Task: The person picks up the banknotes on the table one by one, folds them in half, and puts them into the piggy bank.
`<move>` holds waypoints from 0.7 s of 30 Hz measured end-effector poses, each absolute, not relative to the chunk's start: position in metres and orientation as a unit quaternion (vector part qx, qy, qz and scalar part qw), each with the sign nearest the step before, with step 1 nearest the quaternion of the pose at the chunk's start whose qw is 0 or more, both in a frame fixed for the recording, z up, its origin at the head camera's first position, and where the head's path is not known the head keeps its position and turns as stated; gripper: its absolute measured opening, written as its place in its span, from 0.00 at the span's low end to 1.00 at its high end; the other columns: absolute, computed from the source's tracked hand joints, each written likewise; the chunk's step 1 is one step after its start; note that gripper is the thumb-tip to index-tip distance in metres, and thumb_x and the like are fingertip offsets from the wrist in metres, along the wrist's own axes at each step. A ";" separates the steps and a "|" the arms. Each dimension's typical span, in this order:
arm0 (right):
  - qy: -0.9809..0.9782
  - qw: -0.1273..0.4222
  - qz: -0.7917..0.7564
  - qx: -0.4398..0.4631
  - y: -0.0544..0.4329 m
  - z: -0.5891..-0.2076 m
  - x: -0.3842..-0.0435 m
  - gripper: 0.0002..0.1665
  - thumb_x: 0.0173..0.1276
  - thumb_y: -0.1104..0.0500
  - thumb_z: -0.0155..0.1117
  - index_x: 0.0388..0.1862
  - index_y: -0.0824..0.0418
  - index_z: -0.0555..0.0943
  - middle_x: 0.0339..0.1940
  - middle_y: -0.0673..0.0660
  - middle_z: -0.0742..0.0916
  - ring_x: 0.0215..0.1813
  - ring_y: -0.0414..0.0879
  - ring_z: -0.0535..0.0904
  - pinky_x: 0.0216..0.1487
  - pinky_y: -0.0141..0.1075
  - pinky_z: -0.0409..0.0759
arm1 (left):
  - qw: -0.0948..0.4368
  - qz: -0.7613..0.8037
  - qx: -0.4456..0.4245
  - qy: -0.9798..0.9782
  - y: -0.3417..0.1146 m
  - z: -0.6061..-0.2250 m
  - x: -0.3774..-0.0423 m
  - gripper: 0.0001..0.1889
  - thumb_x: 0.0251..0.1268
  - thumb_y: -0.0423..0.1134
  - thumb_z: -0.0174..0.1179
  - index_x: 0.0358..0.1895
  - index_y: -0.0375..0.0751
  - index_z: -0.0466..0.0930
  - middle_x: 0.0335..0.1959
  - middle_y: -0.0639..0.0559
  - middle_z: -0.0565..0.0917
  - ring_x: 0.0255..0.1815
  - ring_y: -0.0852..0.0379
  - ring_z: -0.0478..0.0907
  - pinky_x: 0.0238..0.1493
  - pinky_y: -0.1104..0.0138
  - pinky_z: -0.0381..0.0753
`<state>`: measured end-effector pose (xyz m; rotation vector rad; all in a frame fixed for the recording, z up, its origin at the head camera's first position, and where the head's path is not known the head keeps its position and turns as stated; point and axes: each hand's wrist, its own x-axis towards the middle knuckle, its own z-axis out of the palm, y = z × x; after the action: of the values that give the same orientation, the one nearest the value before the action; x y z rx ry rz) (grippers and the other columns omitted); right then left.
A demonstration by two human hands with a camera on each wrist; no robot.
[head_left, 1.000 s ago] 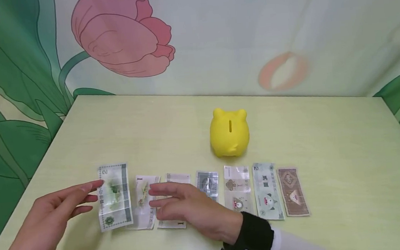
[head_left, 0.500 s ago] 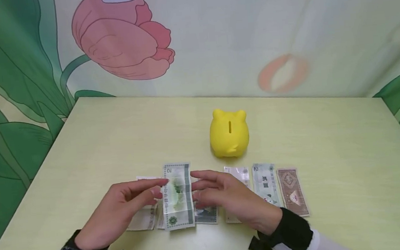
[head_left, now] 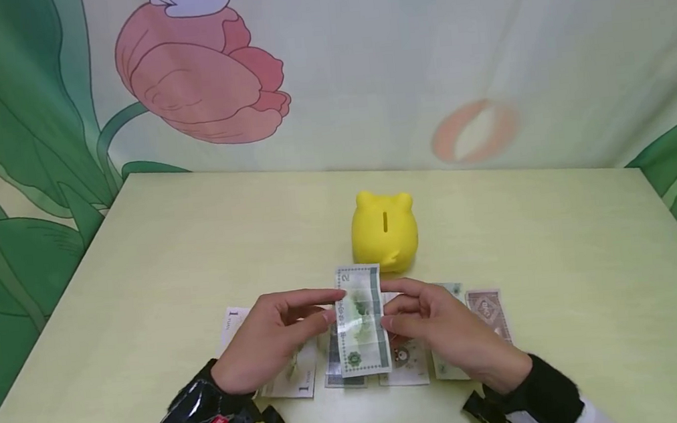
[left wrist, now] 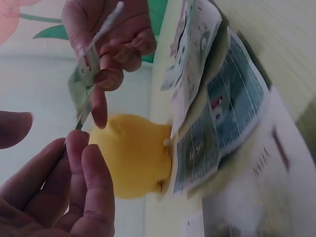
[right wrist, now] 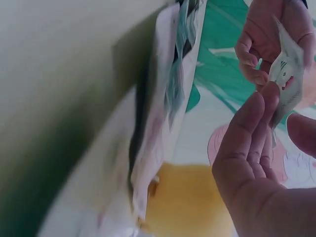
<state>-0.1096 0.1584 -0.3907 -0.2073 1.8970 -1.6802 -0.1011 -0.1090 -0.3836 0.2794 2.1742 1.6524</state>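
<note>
One banknote (head_left: 361, 320) hangs above other notes (head_left: 486, 309), before a yellow piggy bank (head_left: 384, 238), left hand (head_left: 280, 337) and right hand (head_left: 454, 332) pinching opposite edges (two-handed hold, seemingly; next move calls for matched hands).

place: I read a staged tabletop recording corner | behind: softly creased cloth backdrop (head_left: 362, 68) past the far edge, printed with a cartoon pink flower (head_left: 201, 89) and big green leaves (head_left: 28, 252) | surface: plain pale tabletop (head_left: 244, 240) | gear: black wrist straps (head_left: 195, 412) on both arms | room beyond: hidden from me, can't tell home or studio
</note>
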 end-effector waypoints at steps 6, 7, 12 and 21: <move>0.733 0.254 -0.628 -0.064 0.175 -0.384 -0.113 0.29 0.77 0.62 0.61 0.74 0.65 0.67 0.45 0.56 0.89 0.44 0.48 0.88 0.53 0.43 0.88 | 0.181 0.625 0.138 0.746 -0.089 -0.387 -0.112 0.22 0.73 0.36 0.63 0.69 0.46 0.79 0.66 0.45 0.83 0.55 0.51 0.86 0.55 0.69 0.84; 0.736 0.247 -0.627 -0.061 0.176 -0.382 -0.114 0.28 0.77 0.63 0.61 0.73 0.64 0.68 0.44 0.56 0.89 0.43 0.48 0.87 0.52 0.42 0.87 | 0.176 0.633 0.142 0.740 -0.086 -0.388 -0.113 0.24 0.73 0.35 0.63 0.70 0.46 0.77 0.65 0.44 0.83 0.54 0.51 0.86 0.55 0.68 0.84; 0.747 0.231 -0.621 -0.049 0.177 -0.380 -0.116 0.25 0.77 0.63 0.61 0.70 0.63 0.70 0.43 0.55 0.90 0.42 0.48 0.87 0.52 0.42 0.87 | 0.180 0.666 0.124 0.713 -0.076 -0.391 -0.116 0.31 0.72 0.33 0.62 0.76 0.49 0.67 0.59 0.39 0.85 0.49 0.54 0.87 0.53 0.67 0.84; 0.750 0.230 -0.618 -0.051 0.179 -0.381 -0.117 0.23 0.77 0.64 0.60 0.68 0.64 0.71 0.44 0.56 0.91 0.41 0.48 0.88 0.51 0.42 0.87 | 0.192 0.679 0.093 0.703 -0.069 -0.397 -0.117 0.31 0.72 0.33 0.61 0.76 0.43 0.63 0.51 0.39 0.87 0.44 0.55 0.87 0.52 0.61 0.86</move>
<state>-0.1171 0.1788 -0.3812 -0.1401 2.0628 -1.7016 -0.1169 -0.0686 -0.3970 0.2612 1.9718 1.9051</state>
